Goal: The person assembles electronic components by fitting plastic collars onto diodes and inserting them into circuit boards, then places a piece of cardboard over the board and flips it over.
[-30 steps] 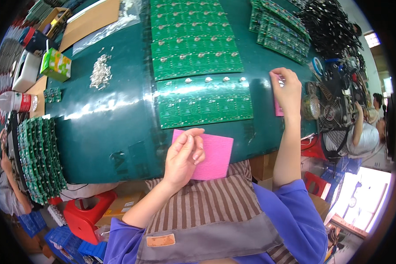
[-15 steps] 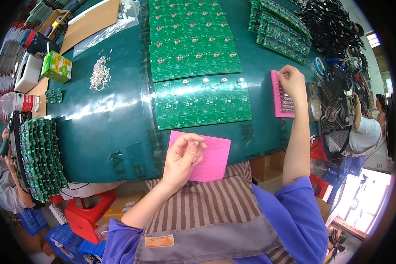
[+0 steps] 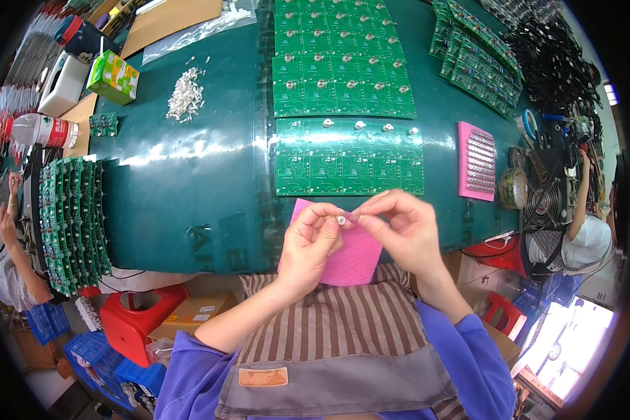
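Pink foam sheet (image 3: pixel 350 255) lies at the desk's (image 3: pixel 189 196) near edge under both hands, where left hand (image 3: pixel 311 241) and right hand (image 3: pixel 402 227) pinch one small white part (image 3: pixel 341 220) between meeting fingertips, equally near it.

Blue long sleeves (image 3: pixel 462 350) cover both forearms (cuffs pushed up). Below the green table (image 3: pixel 189 189) edge lies a brown-striped apron (image 3: pixel 329 325) with grey band.
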The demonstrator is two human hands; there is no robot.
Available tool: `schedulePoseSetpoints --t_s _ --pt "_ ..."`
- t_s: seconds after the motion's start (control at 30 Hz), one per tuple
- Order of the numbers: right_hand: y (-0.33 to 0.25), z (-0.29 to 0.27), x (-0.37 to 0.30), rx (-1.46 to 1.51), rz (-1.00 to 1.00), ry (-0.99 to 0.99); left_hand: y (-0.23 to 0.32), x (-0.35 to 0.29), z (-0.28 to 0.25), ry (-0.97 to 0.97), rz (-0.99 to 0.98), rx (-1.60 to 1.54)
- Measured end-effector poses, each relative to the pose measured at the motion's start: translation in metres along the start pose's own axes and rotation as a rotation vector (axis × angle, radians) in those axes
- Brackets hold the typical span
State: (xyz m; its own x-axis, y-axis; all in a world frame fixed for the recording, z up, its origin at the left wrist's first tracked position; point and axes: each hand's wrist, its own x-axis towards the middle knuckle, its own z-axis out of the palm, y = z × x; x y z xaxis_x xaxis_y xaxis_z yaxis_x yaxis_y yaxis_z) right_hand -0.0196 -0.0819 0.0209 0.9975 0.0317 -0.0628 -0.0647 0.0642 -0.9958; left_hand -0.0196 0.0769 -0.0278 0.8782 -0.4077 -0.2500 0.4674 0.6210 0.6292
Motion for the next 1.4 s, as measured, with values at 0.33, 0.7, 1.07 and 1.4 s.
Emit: schedulePoseSetpoints --t_s 0.33,0.7,1.07,1.4 --pt "0.016 0.008 -0.004 0.05 -0.008 -0.007 -0.001 -0.002 0.0 0.0 0.006 -0.032" --pt "-0.002 0.014 0.054 -0.531 -0.226 0.058 0.003 0.002 0.0 0.0 0.0 -0.121" --pt "0.014 0.035 0.139 -0.871 -0.472 -0.029 -0.003 0.002 -0.001 -0.075 0.052 -0.004" --pt "0.013 0.039 0.141 -0.893 -0.435 -0.049 -0.008 0.001 -0.013 -0.137 0.016 -0.127"
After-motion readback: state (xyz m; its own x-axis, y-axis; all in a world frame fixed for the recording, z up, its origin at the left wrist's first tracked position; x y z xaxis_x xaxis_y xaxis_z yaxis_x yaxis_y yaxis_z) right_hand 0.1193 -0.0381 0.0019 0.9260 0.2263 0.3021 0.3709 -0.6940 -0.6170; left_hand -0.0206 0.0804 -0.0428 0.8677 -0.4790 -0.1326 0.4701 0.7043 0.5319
